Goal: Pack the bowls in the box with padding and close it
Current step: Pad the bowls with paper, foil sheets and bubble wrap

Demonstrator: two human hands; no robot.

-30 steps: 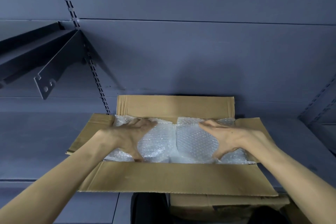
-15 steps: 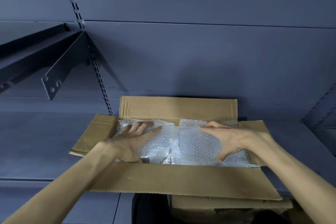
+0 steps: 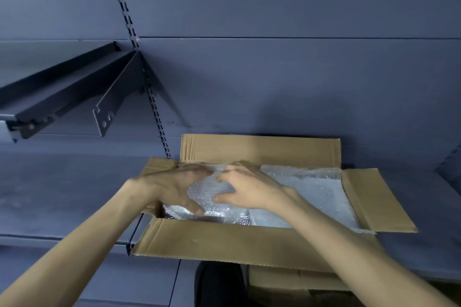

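Note:
An open cardboard box point(image 3: 224, 242) sits on a grey shelf with all its flaps spread out. Bubble wrap point(image 3: 314, 192) fills the inside, and no bare bowl shows. At the left end of the box lies a rounded bubble-wrapped bundle point(image 3: 208, 189). My left hand point(image 3: 169, 188) curls round its left side, thumb low at the front. My right hand point(image 3: 249, 190) cups its right side, fingers over the top and thumb against the wrap. The bundle's contents are hidden.
The grey shelf surface point(image 3: 62, 194) stretches left of the box. A dark bracketed shelf point(image 3: 62, 97) juts out at the upper left beside a slotted upright point(image 3: 154, 112). Another cardboard box point(image 3: 287, 281) and a dark object point(image 3: 217, 284) lie below the shelf edge.
My right hand has moved from the box's right half to the left end, beside my left hand. Both went from lying flat on the wrap to holding the rounded bundle.

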